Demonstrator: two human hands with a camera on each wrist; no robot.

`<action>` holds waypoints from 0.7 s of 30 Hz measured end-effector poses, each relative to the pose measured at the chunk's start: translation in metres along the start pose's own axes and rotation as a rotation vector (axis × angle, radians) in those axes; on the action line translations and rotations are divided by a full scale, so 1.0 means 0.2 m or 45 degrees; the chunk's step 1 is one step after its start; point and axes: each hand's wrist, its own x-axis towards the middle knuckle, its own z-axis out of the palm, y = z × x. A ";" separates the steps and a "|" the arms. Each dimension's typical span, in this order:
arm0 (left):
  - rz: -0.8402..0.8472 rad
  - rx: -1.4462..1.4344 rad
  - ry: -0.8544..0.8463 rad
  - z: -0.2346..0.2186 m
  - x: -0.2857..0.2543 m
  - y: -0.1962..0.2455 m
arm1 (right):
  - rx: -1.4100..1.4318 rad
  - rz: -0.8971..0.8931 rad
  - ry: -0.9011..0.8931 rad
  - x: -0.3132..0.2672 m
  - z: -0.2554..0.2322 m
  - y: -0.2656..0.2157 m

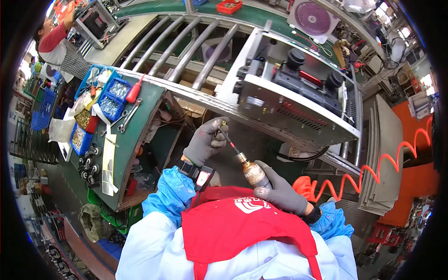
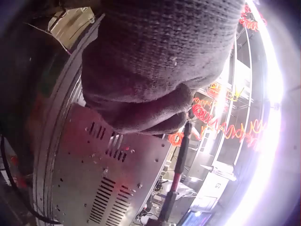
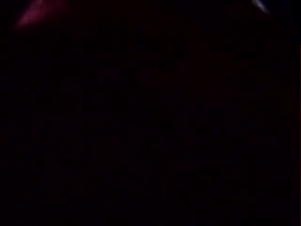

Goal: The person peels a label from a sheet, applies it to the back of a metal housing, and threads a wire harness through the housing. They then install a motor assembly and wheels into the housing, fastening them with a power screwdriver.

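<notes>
Right hand (image 1: pixel 283 190) grips screwdriver (image 1: pixel 252 171); left hand (image 1: pixel 206 141) pinches its tip

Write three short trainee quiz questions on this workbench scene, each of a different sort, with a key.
1. True or false: the right hand grips the body of the air screwdriver.
2. Which hand pinches the tip of the driver bit?
A. left hand
B. right hand
C. neither
3. Fill in: the coiled air hose running to the tool is ____ in colour.

Key:
1. True. Its fingers curl round the tool.
2. A. The gloved left hand holds the tip in front of the metal chassis.
3. Orange.
</notes>
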 end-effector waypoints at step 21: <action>0.262 0.732 0.168 -0.22 -0.30 0.41 | 0.048 0.119 -0.070 0.34 0.33 -0.10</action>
